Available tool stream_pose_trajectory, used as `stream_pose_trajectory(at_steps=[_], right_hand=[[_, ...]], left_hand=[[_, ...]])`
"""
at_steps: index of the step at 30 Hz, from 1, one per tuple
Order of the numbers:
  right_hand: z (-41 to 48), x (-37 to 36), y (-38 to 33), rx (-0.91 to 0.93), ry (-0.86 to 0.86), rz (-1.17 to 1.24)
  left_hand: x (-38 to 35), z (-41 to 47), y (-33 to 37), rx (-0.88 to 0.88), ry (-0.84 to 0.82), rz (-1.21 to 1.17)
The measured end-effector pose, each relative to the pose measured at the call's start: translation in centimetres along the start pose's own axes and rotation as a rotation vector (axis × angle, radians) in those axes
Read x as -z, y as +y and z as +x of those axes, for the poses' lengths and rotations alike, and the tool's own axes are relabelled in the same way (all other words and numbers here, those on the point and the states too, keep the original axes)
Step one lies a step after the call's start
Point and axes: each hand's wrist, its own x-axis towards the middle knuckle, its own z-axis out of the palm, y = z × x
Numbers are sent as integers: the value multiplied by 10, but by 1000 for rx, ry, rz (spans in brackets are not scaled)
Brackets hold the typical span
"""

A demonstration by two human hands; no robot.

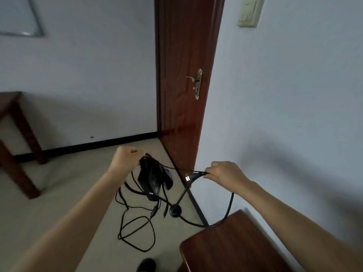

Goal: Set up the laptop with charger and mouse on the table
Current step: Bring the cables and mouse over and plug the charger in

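Head view showed the charger brick [148, 178] hanging in the middle of the frame, below the left hand [127, 158], well above the floor [82, 193]. That hand was curled into a fist round a bunch of black cables [153, 212] at the top of the brick. Loops of them dangled beneath it. A second dark lump hung just right of the brick; whether it was the mouse could not be told. A round black piece [175, 211] swung lower down on the cords.

The right hand [224, 172], right of centre, pinched a cord between thumb and fingers. A USB plug [188, 178] stuck out just left of its fingertips. From that hand a thicker cord sagged to the edge of the dark wooden desk [231, 248] at lower right.

Behind stood a brown door [182, 55] with a brass handle [197, 83]. A wall switch [248, 11] sat at upper right, another desk [17, 122] at the left edge, and a dark shoe [146, 265] at the bottom.
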Motion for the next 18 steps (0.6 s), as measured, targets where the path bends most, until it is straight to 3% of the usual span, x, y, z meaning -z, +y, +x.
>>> stream_pose_trajectory(at_steps=[7,9,11,18], right_hand=[[31,5,-96,402,91,-78],[38,8,-131,526,128,-22],[39,11,-171,627,53,80],[26,16,-304,786,-9,361]], left_hand=[[90,-124,-49,218,290,-4],[115,-160,-63,269,379,-15],[139,-197,-75,313,471,-20],[214,-328,-103,468,756,-25]])
